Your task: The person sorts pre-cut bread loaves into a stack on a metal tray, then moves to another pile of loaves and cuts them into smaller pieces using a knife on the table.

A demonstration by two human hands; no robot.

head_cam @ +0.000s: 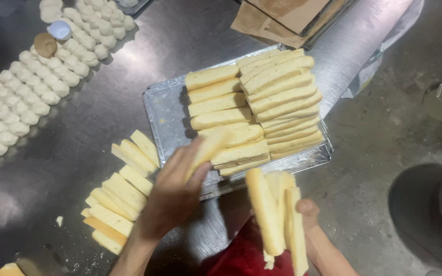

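From the head camera, the left hand [172, 197] gripped one pale yellow bread slice [206, 151] over the shiny metal tray [162, 110] of stacked slices [277, 102], mid-placement. The right hand [305, 214] clutched several upright slices [274, 214] beside the steel tabletop [93, 117].

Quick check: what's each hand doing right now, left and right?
Left hand: closed on one bread slice above the tray.
Right hand: holding a bunch of bread slices upright.
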